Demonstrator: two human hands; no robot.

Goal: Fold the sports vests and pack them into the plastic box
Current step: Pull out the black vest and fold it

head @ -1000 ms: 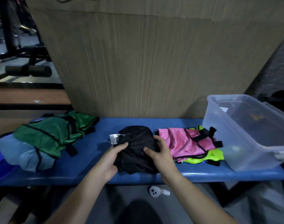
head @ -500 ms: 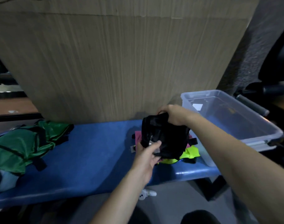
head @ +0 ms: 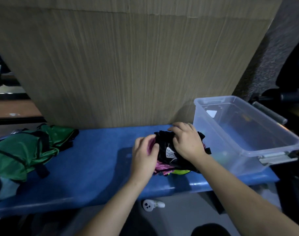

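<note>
On the blue desk (head: 87, 169), just left of the clear plastic box (head: 247, 150), my folded black vest (head: 165, 145) lies on the pink vest (head: 160, 167) and yellow vest (head: 180, 171), its long side running toward me. Its white tag (head: 170, 152) carries print too small to read. My right hand (head: 187, 142) presses flat on the black vest, grip spread; my left hand (head: 144, 155) curls its grip on the pile's left edge.

I've got a black vest (head: 167, 147) with a white tag on top of a pink vest (head: 160, 166) and a neon yellow one (head: 180, 172). The bench (head: 94, 167) is bright blue, the plastic box (head: 247, 133) is see-through, and the green vest (head: 21, 154) has black trim, lying over a light blue one (head: 2, 186).
</note>
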